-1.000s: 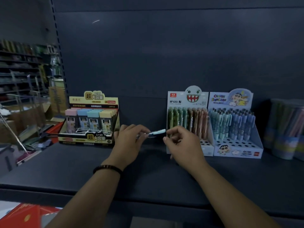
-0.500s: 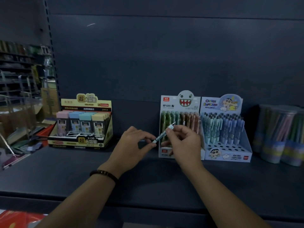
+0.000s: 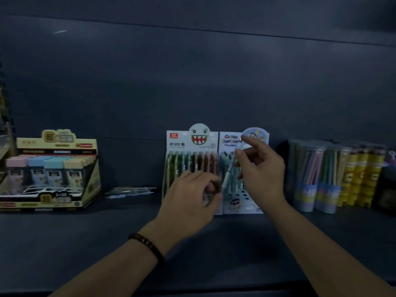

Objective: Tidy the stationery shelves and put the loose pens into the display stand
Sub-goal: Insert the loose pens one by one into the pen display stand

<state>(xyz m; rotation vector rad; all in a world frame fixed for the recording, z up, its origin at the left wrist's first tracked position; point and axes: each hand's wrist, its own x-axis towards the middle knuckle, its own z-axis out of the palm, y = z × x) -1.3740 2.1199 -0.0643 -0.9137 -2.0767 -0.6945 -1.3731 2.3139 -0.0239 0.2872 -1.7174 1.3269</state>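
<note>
Right hand: the right hand [image 3: 263, 172] pinches a slim pale teal plastic pen [image 3: 227, 177] by its upper part, forefinger raised.
Pen axis: steep, near upright; the top leans right and the lower end points down and left, toward the left hand.
Pen place: between the two hands, in front of the pale blue cardboard display stand with cartoon boy [image 3: 242, 205].
Left hand: the left hand [image 3: 190, 200] has curled fingers at the pen's lower end; blur hides whether it grasps anything.
Behind left hand: white cardboard stand with toothy monster face [image 3: 192, 138], full of green and brown pens.
Left of left hand: loose pens [image 3: 130, 190] lying flat on the dark shelf [image 3: 107, 243], then a yellow carton of pastel cases [image 3: 51, 168].
Right of right hand: clear tubs of coloured pencils [image 3: 310, 179].
</note>
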